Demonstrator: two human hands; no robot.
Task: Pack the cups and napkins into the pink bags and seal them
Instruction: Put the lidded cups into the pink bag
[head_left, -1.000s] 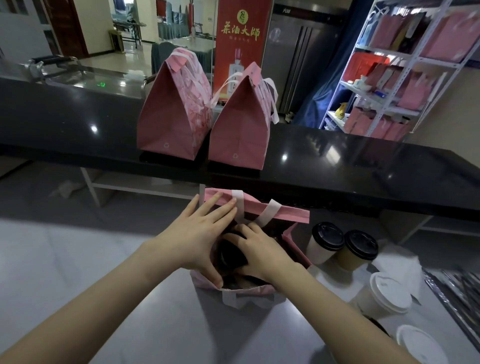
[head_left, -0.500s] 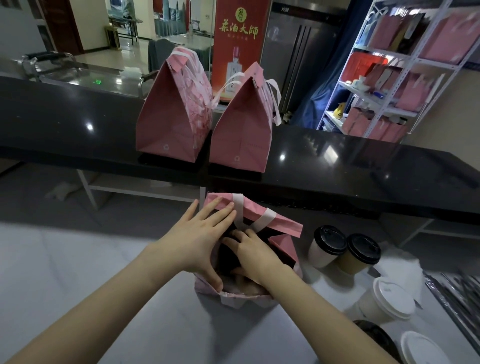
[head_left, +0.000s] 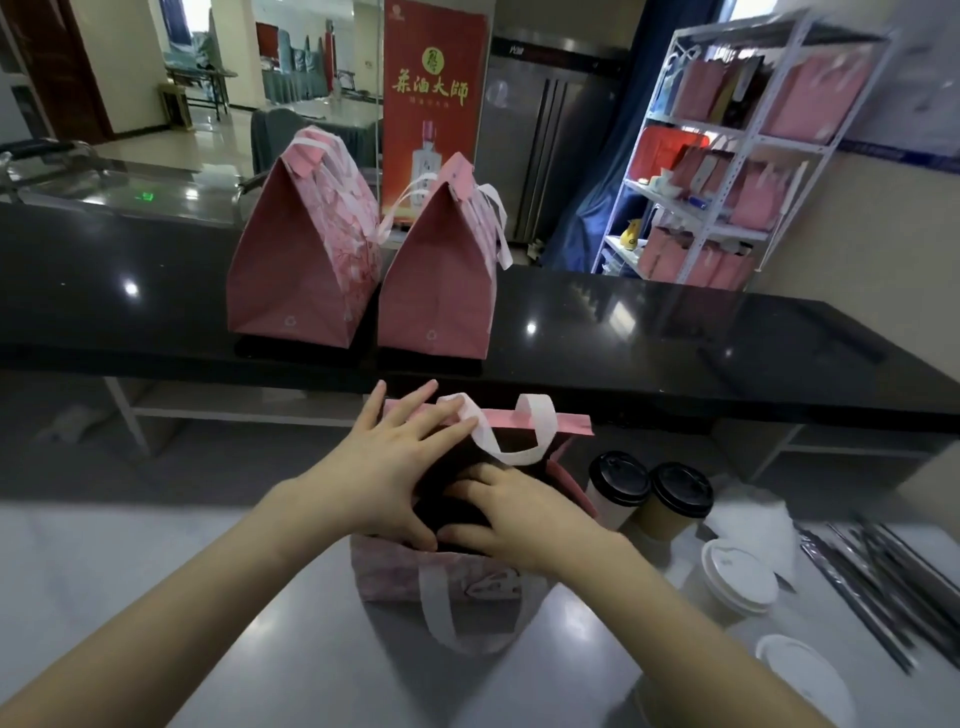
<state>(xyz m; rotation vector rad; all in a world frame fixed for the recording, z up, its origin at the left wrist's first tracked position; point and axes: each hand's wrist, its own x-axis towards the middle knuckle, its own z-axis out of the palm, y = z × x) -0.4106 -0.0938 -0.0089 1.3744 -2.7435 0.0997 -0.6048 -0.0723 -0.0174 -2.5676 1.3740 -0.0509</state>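
Note:
An open pink bag (head_left: 415, 574) with white handles stands on the grey table in front of me. My left hand (head_left: 387, 467) lies flat over its left rim, fingers spread toward the far flap. My right hand (head_left: 511, 514) reaches into the mouth and rests on dark cup lids inside; whether it grips one I cannot tell. Right of the bag stand two black-lidded cups (head_left: 621, 486) (head_left: 678, 499) and two white-lidded cups (head_left: 737, 577) (head_left: 802, 680). White napkins (head_left: 753, 519) lie behind them. Two closed pink bags (head_left: 301, 260) (head_left: 441, 270) sit on the black counter.
The black counter (head_left: 675, 343) runs across just behind the open bag. Long dark sticks (head_left: 872, 577) lie at the table's right edge. A white shelf rack (head_left: 727, 156) with more pink bags stands at the back right, beside a red poster (head_left: 431, 104).
The far flap and white handle of the open bag have lifted up. My right hand has shifted a little toward me inside the mouth. The view has tilted slightly downward.

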